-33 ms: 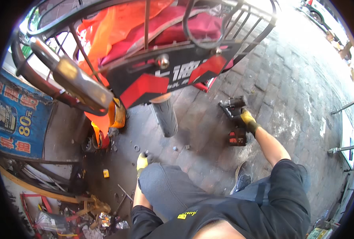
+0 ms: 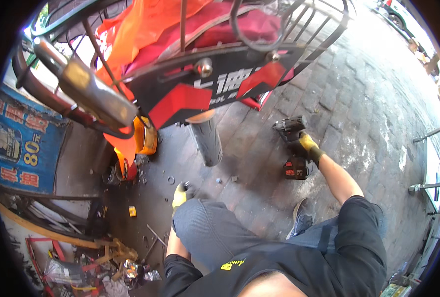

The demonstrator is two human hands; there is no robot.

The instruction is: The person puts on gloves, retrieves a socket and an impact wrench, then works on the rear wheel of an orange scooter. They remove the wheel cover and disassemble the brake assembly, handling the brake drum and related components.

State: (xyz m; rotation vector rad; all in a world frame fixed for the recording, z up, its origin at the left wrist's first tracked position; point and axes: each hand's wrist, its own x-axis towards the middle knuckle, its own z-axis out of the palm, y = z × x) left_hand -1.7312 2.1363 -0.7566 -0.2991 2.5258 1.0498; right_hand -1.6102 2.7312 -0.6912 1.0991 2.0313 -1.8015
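Note:
My right hand (image 2: 307, 143), in a yellow-and-dark glove, is closed round the handle of a black power tool (image 2: 290, 126) with a red-and-black battery (image 2: 296, 169), low over the paving. My left hand (image 2: 182, 196), gloved alike and beside my bent left knee, has curled fingers around something small that I cannot make out. Above both hands is the front of a vehicle: a black wire basket (image 2: 309, 52) holding orange and red cloth (image 2: 150, 27), a red-and-black plate (image 2: 180, 101), and a dark tyre (image 2: 206, 143) below.
At the left stand a blue sign (image 2: 24, 138), a yellow container (image 2: 145, 136) and piled scrap and packaging (image 2: 91, 267). Small washers and bits (image 2: 171, 180) lie on the brick paving (image 2: 339, 123). Metal bars (image 2: 428, 185) line the right edge; a parked vehicle (image 2: 393, 15) is at top right.
The power tool and my right hand have shifted very slightly. My left hand is a little higher in the picture, and the view of the basket has shifted slightly.

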